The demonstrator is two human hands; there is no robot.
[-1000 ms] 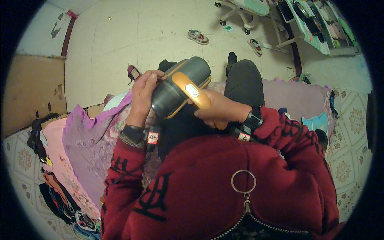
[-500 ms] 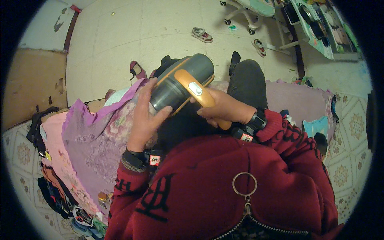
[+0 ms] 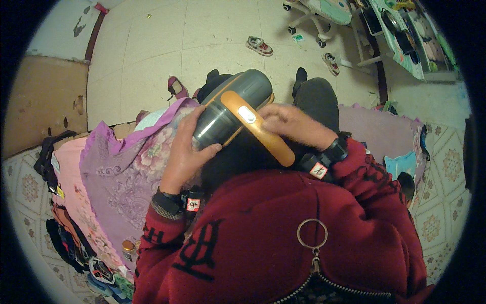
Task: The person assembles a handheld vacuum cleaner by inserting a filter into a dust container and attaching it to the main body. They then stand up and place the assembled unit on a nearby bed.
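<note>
A handheld vacuum cleaner [image 3: 248,86] with a grey body, orange trim and a clear dark dust cup lies slanted over my lap. My left hand [image 3: 185,152] is closed around its near-left end, thumb along the clear cup. The orange handle [image 3: 273,144] with a silver button slants toward my belly, its grip bare of fingers. Beside the handle's right side is my right hand [image 3: 296,124], slightly blurred, its fingers loosely bent and apart near the button. Its fingertips touch or nearly touch the vacuum; I cannot tell which.
I sit on a bed edge with a purple flowered blanket [image 3: 114,177]. Shoes [image 3: 259,46] lie on the tiled floor [image 3: 152,55], and a wheeled chair [image 3: 319,20] stands beyond. A cluttered rack [image 3: 405,40] is at the far right. A small gold-lidded jar [image 3: 128,248] stands at left.
My right hand has let go of the orange handle's grip and moved up along its right side. The left hand keeps its hold; the vacuum has hardly moved.
</note>
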